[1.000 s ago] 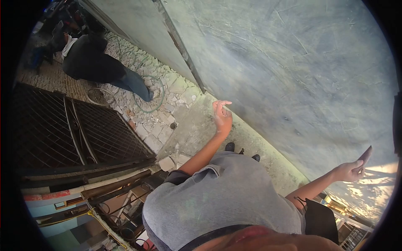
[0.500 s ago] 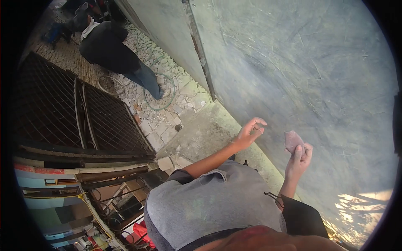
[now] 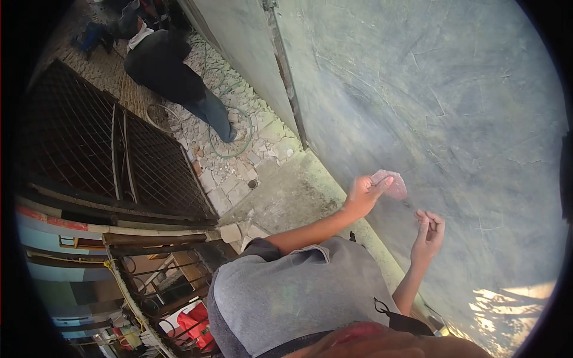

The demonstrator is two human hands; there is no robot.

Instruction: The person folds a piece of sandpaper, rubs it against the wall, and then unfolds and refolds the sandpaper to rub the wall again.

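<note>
My left hand [image 3: 364,196] is closed on a pinkish piece of sandpaper [image 3: 394,184], its thumb lying across the near face. The piece is held up in front of a grey plastered wall [image 3: 459,143]. Lower and to the right, my right hand [image 3: 429,230] is apart from the sandpaper. Its fingers are curled, with thumb and fingertips together, and nothing shows between them. Scratches and swirling marks run over the wall's surface.
A concrete ledge [image 3: 298,191] runs along the wall's foot. Beyond lie broken rubble [image 3: 239,170] and a green hose [image 3: 249,132]. Another person [image 3: 170,71] stands there, bent over. A dark metal lattice gate [image 3: 77,137] is at left, with a red item [image 3: 196,325] below.
The sandpaper has passed from my right hand to my left, moving leftward and up. My left hand has closed on it; my right hand has let go.
</note>
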